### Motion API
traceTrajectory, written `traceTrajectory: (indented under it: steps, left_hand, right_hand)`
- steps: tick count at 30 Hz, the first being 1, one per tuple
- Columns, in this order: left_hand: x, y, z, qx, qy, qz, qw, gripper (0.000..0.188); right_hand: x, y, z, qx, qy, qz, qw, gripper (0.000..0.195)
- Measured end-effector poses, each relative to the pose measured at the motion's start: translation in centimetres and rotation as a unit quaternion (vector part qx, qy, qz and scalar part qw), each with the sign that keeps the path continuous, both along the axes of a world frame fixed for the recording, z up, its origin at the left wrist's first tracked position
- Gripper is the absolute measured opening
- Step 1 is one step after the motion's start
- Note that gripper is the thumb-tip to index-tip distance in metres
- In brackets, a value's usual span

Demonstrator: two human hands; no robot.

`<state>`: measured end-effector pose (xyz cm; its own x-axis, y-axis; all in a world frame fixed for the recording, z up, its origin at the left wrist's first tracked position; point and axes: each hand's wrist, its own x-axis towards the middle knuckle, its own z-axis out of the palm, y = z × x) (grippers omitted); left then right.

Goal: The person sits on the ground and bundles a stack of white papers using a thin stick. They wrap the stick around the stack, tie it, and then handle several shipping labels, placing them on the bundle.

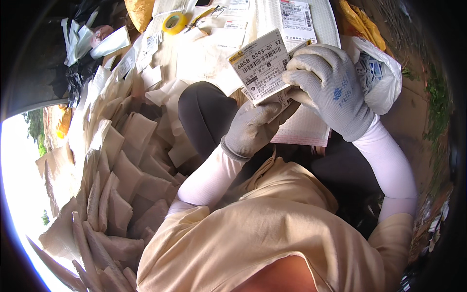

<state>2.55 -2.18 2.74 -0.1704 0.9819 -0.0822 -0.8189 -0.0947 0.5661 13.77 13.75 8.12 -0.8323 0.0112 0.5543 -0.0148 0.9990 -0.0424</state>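
Note:
Grey work gloves cover both hands. My left hand (pixel 253 126) grips a stack of printed shipping labels (pixel 261 65) from below, its thumb on the lower edge. At the stack's right side, the bent fingers of my right hand (pixel 324 85) hold the edge of a label; how many it pinches cannot be told. Beneath the hands lies a white bubble mailer (pixel 304 127) with a pink lower edge. Another mailer, farther off, bears a shipping label (pixel 298 20). A roll of yellow tape (pixel 174 23) and yellow-handled scissors or snips (pixel 200 18) lie beyond my left hand.
Many pale padded mailers (pixel 135 164) are heaped at the left. On the right stands a white plastic bag (pixel 386 85) holding blue-and-white pieces, with an orange bag (pixel 365 25) behind it. Black plastic (pixel 76 78) lies at the upper left. My bent knee (pixel 204 116) is beside my left hand.

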Motion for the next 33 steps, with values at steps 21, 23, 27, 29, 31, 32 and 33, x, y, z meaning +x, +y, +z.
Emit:
traceTrajectory:
  steps: [21, 23, 27, 29, 31, 32, 33]
  left_hand:
    - [-0.3, -1.2, -0.8, 0.124, 0.403, 0.237, 0.876, 0.055]
    - [-0.5, -1.0, -0.3, 0.114, 0.471, 0.254, 0.837, 0.056]
    - [-1.2, -0.3, 0.8, 0.100, 0.586, 0.272, 0.756, 0.058]
    - [-1.2, 0.0, 1.0, 0.091, 0.608, 0.272, 0.741, 0.057]
    - [-1.1, 0.0, 0.8, 0.077, 0.621, 0.272, 0.731, 0.055]
    - [-1.1, 0.1, 0.6, 0.068, 0.627, 0.268, 0.728, 0.054]
    - [-1.0, 0.1, 0.5, 0.059, 0.633, 0.266, 0.724, 0.053]
  right_hand:
    - [4.7, -1.0, 2.1, -0.120, 0.032, 0.015, 0.992, 0.024]
    - [5.0, -1.2, 2.2, -0.139, 0.026, 0.025, 0.990, 0.022]
    - [5.2, -1.5, 1.8, -0.134, 0.048, 0.022, 0.990, 0.020]
    - [5.0, -1.6, 1.6, -0.134, 0.069, 0.021, 0.988, 0.023]
    - [5.0, -1.7, 1.4, -0.140, 0.076, 0.023, 0.987, 0.025]
    - [5.1, -1.7, 1.2, -0.143, 0.073, 0.023, 0.987, 0.025]
    - [5.2, -1.7, 1.2, -0.144, 0.069, 0.025, 0.987, 0.025]
